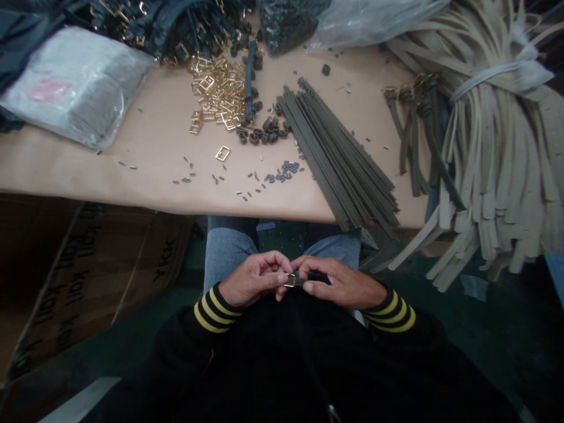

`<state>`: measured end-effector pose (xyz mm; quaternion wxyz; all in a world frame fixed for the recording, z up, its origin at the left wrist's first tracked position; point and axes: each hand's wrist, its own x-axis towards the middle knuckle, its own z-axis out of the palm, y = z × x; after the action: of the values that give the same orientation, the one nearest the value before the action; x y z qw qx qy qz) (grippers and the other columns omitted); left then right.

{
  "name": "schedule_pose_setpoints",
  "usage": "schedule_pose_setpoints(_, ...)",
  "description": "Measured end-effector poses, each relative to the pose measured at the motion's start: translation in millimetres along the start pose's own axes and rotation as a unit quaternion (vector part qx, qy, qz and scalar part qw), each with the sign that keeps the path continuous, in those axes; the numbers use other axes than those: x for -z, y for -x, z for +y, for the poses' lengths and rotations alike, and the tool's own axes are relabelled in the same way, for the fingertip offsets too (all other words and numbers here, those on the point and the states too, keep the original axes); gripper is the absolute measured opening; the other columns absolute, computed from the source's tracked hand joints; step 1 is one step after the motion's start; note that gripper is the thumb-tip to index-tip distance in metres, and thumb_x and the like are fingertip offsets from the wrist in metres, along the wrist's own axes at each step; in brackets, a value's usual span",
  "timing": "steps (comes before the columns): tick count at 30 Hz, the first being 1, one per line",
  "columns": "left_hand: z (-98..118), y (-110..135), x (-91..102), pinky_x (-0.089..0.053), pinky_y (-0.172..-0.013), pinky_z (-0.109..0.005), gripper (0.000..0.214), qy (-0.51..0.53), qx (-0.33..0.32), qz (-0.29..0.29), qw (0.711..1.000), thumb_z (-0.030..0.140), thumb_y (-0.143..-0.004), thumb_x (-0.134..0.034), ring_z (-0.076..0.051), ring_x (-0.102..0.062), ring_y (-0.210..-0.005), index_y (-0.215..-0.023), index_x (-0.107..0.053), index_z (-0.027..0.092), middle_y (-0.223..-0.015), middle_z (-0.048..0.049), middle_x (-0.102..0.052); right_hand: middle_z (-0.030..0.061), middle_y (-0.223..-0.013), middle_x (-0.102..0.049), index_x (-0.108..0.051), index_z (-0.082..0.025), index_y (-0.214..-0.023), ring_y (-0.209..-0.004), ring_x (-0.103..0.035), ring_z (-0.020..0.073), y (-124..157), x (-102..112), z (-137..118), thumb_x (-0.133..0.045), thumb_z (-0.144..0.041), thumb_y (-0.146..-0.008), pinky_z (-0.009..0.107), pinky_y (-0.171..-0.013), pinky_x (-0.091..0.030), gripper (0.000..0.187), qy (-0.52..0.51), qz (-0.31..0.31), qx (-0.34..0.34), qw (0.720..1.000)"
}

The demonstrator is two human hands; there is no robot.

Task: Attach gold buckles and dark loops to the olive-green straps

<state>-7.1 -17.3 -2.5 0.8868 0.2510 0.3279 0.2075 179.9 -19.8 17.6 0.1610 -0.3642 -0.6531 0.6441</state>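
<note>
Gold buckle (289, 281) | on dark strap (314, 278) | axis crosswise, pointing left | left hand (252, 279), right hand (338, 283) pinching

Left hand (252, 279) and right hand (338, 283) meet above the lap. Left fingers pinch a gold buckle (289, 281); right fingers grip a dark strap (315, 277) threaded through it. Directly ahead of the grip: table (132, 176) bearing small metal pieces (282, 171), loose gold buckles (218, 91), and stacked olive strips (339, 158). Ahead right: tied bundle of tan straps (497, 153). Just beyond the hands: blue jeans (229, 249).
</note>
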Motion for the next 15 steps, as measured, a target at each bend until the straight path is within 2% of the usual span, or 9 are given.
schedule_pose_setpoints(2,-0.3,0.3,-0.7,-0.038,-0.045,-0.019,0.024,-0.003,-0.006,-0.001,1.000,0.026,-0.063,-0.067,-0.006,-0.048,-0.046,-0.073,-0.050,0.012,-0.053,0.0033,-0.053,0.0082,-0.091,-0.056,-0.047,-0.015,-0.067,-0.084,-0.053,0.0153,-2.9,0.1,0.9,-0.044,-0.022,-0.078,0.029,-0.076,-0.039,0.013,-0.024,-0.012,0.001,1.000)
schedule_pose_setpoints(6,-3.6,-0.2,0.8,-0.036,-0.045,-0.018,0.025,-0.030,-0.021,0.013,0.999,0.029,-0.064,-0.065,-0.005,-0.045,-0.045,-0.072,-0.048,0.012,-0.051,0.0047,-0.049,0.0048,-0.082,-0.058,-0.049,-0.014,-0.062,-0.076,-0.053,0.0126,-6.6,-4.7,7.1,-0.045,-0.025,-0.080,0.025,-0.070,-0.040,0.021,-0.024,0.005,-0.024,0.999)
schedule_pose_setpoints(11,-3.7,-1.3,4.7,-0.035,-0.045,-0.016,0.027,-0.143,-0.023,0.045,0.988,0.033,-0.066,-0.062,-0.003,-0.045,-0.045,-0.071,-0.045,0.012,-0.052,0.0064,-0.047,0.0026,-0.071,-0.057,-0.046,-0.015,-0.063,-0.064,-0.051,0.0114,-4.3,-11.8,5.9,-0.046,-0.022,-0.079,0.023,-0.061,-0.038,0.017,0.074,0.044,-0.078,0.993)
schedule_pose_setpoints(15,-6.3,-3.1,4.6,-0.038,-0.042,-0.017,0.032,-0.116,-0.007,0.030,0.993,0.038,-0.066,-0.061,-0.004,-0.047,-0.043,-0.078,-0.044,0.013,-0.057,0.0069,-0.047,0.0022,-0.069,-0.054,-0.042,-0.016,-0.062,-0.062,-0.048,0.0111,-3.1,-13.3,-2.3,-0.045,-0.019,-0.077,0.023,-0.059,-0.036,0.015,0.133,0.064,-0.052,0.988)
